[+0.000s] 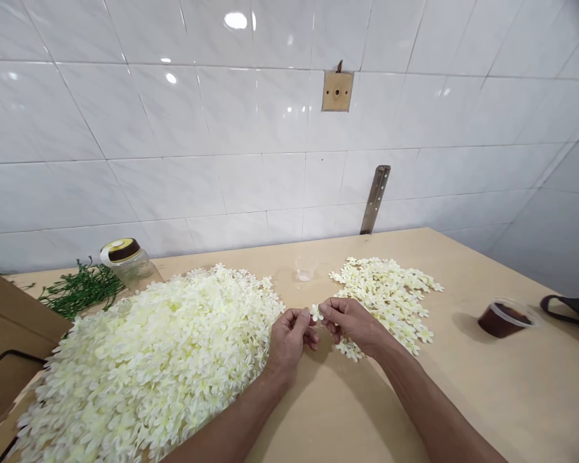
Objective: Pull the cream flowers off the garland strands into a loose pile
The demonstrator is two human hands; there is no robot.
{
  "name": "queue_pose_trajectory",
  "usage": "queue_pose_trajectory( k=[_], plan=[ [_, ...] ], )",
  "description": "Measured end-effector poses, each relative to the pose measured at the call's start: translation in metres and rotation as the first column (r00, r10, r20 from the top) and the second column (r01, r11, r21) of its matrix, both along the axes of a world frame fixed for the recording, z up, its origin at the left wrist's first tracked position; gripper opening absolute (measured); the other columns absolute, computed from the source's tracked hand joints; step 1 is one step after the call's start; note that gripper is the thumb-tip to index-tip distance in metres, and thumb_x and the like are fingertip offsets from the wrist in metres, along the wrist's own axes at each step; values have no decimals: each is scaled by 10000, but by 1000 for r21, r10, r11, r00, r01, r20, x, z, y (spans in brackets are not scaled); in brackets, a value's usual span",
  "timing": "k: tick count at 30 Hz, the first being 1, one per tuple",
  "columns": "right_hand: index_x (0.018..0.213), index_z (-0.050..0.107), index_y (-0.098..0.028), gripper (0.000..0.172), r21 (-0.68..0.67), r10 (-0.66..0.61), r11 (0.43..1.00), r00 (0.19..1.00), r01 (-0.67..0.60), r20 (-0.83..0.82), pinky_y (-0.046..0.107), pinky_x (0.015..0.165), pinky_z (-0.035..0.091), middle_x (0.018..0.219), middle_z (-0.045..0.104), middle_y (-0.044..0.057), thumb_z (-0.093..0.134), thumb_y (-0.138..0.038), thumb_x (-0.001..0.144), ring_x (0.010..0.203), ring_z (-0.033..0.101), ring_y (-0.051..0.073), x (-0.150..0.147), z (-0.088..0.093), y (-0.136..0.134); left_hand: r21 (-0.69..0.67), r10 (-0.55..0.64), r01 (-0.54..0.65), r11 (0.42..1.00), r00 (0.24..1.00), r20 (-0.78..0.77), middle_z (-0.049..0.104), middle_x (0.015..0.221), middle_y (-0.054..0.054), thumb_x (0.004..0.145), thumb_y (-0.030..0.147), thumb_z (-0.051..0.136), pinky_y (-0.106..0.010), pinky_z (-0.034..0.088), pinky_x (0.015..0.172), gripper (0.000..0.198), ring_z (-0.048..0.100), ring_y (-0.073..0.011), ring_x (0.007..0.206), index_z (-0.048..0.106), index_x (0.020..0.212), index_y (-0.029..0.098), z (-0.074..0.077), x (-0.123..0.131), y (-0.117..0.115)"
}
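Observation:
My left hand (289, 337) and my right hand (350, 321) meet above the wooden table (463, 399), both pinched on one small cream artificial flower (316, 312) held between their fingertips. A large heap of the same cream flowers (159, 360) lies just left of my left hand. A smaller, flatter pile of flowers (386, 292) spreads behind and beside my right hand.
A small clear cup (305, 269) stands behind the hands. A jar with a dark lid (128, 260) and green stems (80, 289) lie at the back left, a cardboard box (9, 341) at the left edge. A brown tub (504, 317) and a black strap (572, 312) sit right, below the tiled wall.

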State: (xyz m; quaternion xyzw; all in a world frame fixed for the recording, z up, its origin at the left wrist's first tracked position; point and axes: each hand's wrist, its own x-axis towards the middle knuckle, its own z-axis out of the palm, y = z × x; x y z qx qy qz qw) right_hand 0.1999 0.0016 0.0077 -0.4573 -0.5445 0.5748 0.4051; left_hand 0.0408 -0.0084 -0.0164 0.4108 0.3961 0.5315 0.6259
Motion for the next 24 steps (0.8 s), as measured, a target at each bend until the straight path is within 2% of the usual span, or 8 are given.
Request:
queue_pose_trajectory(
  k=[3,6,11,14,18,21,24],
  plan=[
    [648,584,-166,449,4,30,1000,999,-30,30,216,438,420,522,501,-40,660,-590,774,460,458,93,-1,-1,-1,-11,-22,22,1000,1000,15,635,598,-27,742,518,698,-241,448,463,388,561,-129,473,607,745,141,0,-1,1],
    [666,592,-170,432,34,26,999,996,-29,84,223,437,424,513,516,-39,639,-579,794,442,479,99,-2,-3,-1,16,-44,44,999,998,-45,610,525,-17,751,501,693,-234,436,475,374,526,-113,437,619,737,134,-2,-1,2],
    [746,621,-189,340,115,-119,988,982,102,149,238,442,455,565,562,-29,646,-524,800,460,531,118,-6,-1,-1,35,12,-10,999,997,-77,604,514,-2,728,488,718,-228,421,457,359,508,-104,409,618,728,143,-4,-1,3],
    [793,643,-206,281,280,-217,947,959,161,184,253,468,485,648,598,-3,659,-486,803,534,552,137,-10,1,-4,26,33,-31,999,997,-70,601,509,-2,736,494,712,-224,419,457,364,511,-103,412,619,731,142,-4,-1,4],
    [907,713,-237,228,497,-286,858,923,127,257,277,532,491,741,626,35,704,-431,786,645,572,170,-14,-3,-4,-16,38,-38,999,999,-13,595,507,-4,738,506,706,-223,415,461,380,508,-101,421,619,740,136,-3,-1,6],
    [951,741,-261,213,570,-310,816,902,91,299,296,587,492,792,622,47,705,-407,799,674,580,176,-16,-9,-3,-48,10,-7,999,999,53,598,521,-14,748,503,700,-227,416,472,382,520,-106,450,616,728,132,-3,-2,7],
    [922,761,-275,192,577,-325,810,898,102,298,308,596,481,799,639,55,687,-418,819,686,596,187,-17,-10,-2,-87,-13,25,996,991,134,600,550,-20,733,488,718,-233,426,489,374,538,-113,487,621,724,128,-1,-3,5]
  ],
)
